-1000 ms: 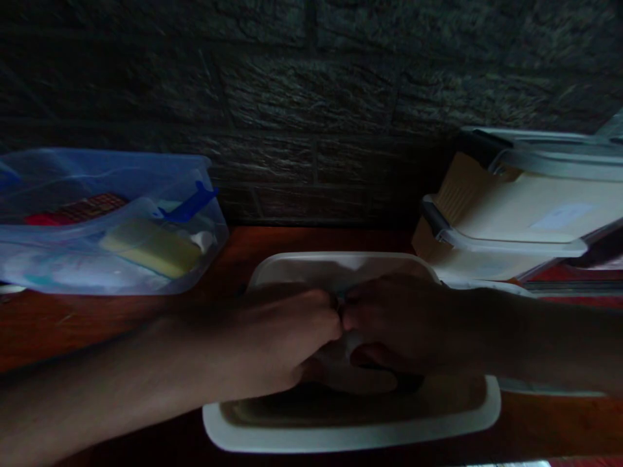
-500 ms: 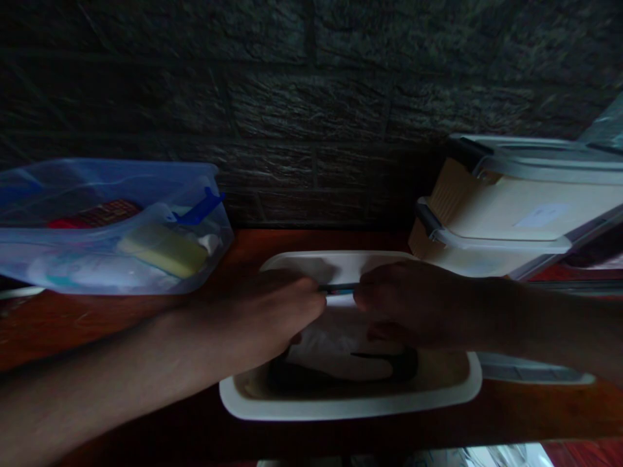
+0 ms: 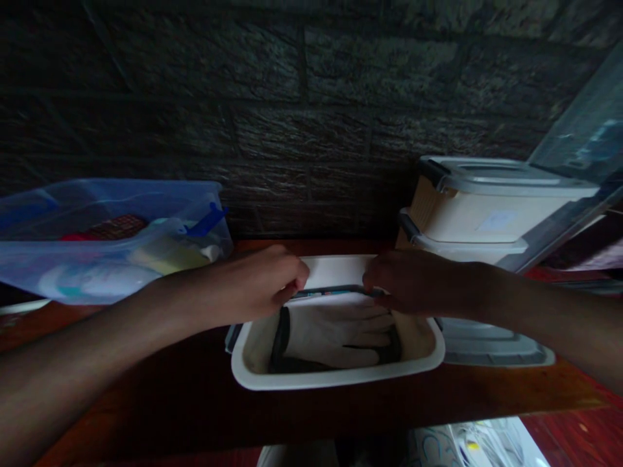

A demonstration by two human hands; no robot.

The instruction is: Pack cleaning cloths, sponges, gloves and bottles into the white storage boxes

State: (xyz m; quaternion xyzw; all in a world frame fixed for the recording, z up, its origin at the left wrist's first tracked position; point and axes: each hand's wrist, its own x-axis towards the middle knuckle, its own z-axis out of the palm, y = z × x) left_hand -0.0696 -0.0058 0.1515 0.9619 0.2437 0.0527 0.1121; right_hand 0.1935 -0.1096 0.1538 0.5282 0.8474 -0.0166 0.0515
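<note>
A white plastic bin [image 3: 341, 381] stands in front of me, its lid off. Inside lies a pale work glove [image 3: 331, 334] with a dark cuff, on something dark. Along the bin's back wall runs a flat item with a dark edge [image 3: 335, 289] and small coloured bits; most of it is hidden. My left hand [image 3: 280, 279] is curled closed at the item's left end, by the far rim. Closed over its right end is my right hand [image 3: 389, 279]. The fingertips of both hands are partly hidden, and the light is dim.
On the left sits a clear blue-tinted box [image 3: 97, 259] holding bottles and a yellow block. Lidded containers [image 3: 501, 207] are stacked at right, near a grey lid [image 3: 496, 344]. A stone-patterned wall [image 3: 311, 130] rises behind. Cables [image 3: 481, 441] lie below the shelf's front edge.
My hands have moved slightly apart, and the dark-edged item sits against the bin's back wall. More of the glove shows. The view has shifted.
</note>
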